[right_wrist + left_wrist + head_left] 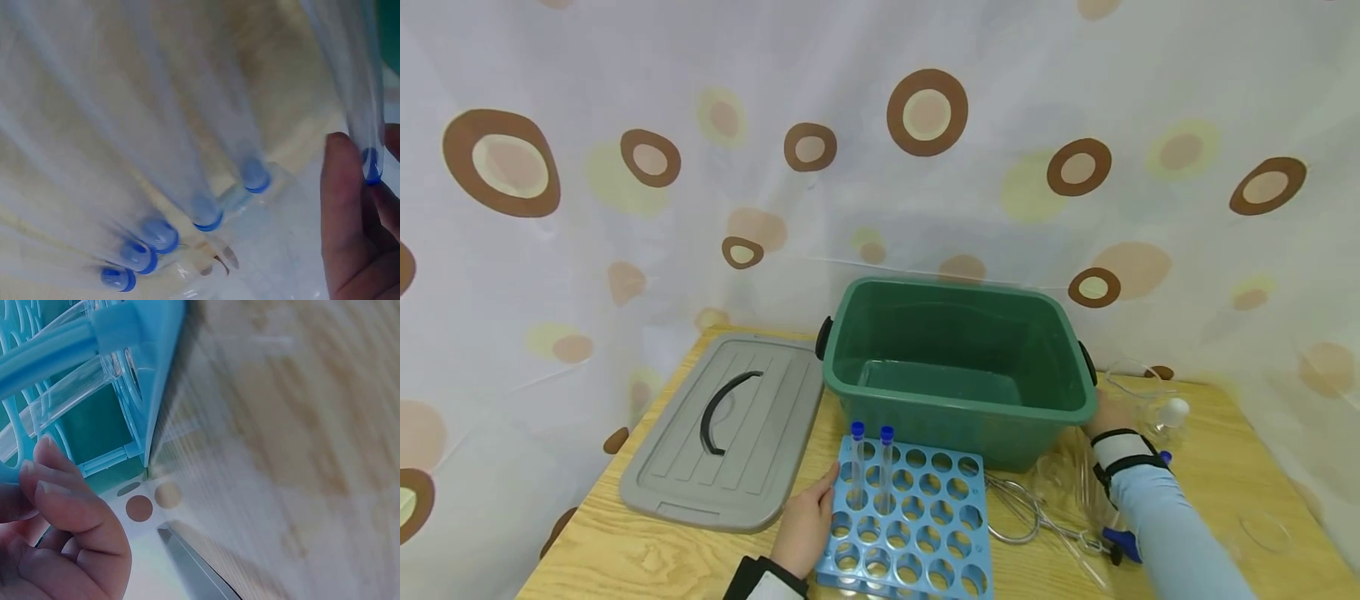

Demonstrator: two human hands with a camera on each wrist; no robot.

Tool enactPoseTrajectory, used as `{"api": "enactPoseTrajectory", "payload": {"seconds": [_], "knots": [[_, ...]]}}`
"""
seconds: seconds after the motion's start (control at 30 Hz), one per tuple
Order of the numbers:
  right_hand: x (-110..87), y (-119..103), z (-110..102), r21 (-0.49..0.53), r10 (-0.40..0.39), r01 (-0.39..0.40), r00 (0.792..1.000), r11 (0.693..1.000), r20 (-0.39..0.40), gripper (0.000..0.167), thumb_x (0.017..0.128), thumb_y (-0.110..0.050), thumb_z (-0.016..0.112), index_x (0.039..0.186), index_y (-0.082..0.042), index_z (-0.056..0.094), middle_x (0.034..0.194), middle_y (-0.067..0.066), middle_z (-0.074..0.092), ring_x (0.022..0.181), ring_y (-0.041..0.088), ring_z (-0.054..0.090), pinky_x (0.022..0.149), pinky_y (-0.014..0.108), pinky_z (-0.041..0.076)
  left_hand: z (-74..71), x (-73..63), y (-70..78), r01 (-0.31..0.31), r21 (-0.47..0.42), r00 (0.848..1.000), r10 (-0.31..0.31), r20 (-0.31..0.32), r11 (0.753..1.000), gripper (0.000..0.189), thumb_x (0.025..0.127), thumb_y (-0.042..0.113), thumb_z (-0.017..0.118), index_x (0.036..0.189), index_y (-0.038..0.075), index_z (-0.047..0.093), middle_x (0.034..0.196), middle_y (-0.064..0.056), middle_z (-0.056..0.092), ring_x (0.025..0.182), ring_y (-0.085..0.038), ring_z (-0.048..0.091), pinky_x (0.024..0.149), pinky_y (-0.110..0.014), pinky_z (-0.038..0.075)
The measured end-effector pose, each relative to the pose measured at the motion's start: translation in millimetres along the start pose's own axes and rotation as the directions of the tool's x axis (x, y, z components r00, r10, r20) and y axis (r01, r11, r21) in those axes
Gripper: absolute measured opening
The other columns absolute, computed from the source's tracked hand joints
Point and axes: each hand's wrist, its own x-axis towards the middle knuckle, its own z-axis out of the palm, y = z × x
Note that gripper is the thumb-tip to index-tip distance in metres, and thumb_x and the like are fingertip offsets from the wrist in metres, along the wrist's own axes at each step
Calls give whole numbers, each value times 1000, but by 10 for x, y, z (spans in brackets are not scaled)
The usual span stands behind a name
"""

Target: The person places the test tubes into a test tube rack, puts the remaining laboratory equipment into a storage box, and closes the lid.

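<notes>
A light-blue test tube rack [904, 575] lies near the table's front, with two blue-capped test tubes [886, 479] standing in its left part. My left hand [805, 525] grips the rack's left edge; in the left wrist view its curled fingers [69, 494] meet the blue frame. Beyond the bin's right front corner, my right hand [1108, 412] is partly hidden by the bin. The right wrist view shows its thumb and fingers [342, 194] pinching a clear test tube [359, 81] around the blue cap. Several more blue-capped tubes [206, 212] lie side by side near it.
A green bin [962, 425] stands behind the rack. Its grey lid [730, 475] with a black handle lies at left. Metal ring-handled tools [1026, 529], a blue-handled item [1122, 543] and clear glassware with a white stopper [1173, 412] lie at right. A patterned curtain [865, 208] hangs behind.
</notes>
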Motion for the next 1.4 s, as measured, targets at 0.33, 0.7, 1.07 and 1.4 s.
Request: {"api": "enactPoseTrajectory", "payload": {"seconds": [0.33, 0.7, 1.07, 1.4], "knots": [[-226, -114, -319, 244, 156, -140, 986, 960, -51, 48, 89, -15, 48, 127, 12, 38, 98, 33, 59, 68, 30, 61, 51, 31, 44, -18, 9, 5, 21, 1, 1000, -21, 23, 1000, 39, 96, 2, 44, 135, 0, 48, 85, -18, 65, 40, -5, 31, 41, -21, 33], [-570, -201, -575, 297, 79, 25, 939, 955, -334, 45, 88, -9, 52, 130, 6, 45, 121, 33, 52, 69, 11, 62, 51, 25, 44, -12, -5, -19, 37, -7, 999, -37, 18, 999, 40, 96, 1, 44, 135, 0, 48, 94, -21, 66, 39, -6, 31, 41, -22, 33], [-943, -422, -853, 327, 36, 161, 853, 931, -521, 39, 89, -9, 58, 127, -1, 54, 114, 23, 59, 65, -27, 39, 54, 5, 37, -8, -20, 28, 25, 10, 1000, -25, 7, 1000, 38, 95, 1, 45, 133, -2, 50, 107, -24, 65, 41, -6, 35, 42, -21, 35], [-1121, -728, -1052, 338, -10, 335, 724, 880, -690, 26, 82, 2, 66, 107, 4, 63, 86, -37, 49, 62, -25, 48, 56, 0, 39, -10, -19, 46, 33, 8, 999, -33, 17, 999, 39, 96, 1, 45, 134, -1, 49, 112, -24, 64, 42, -6, 36, 43, -21, 36]]}}
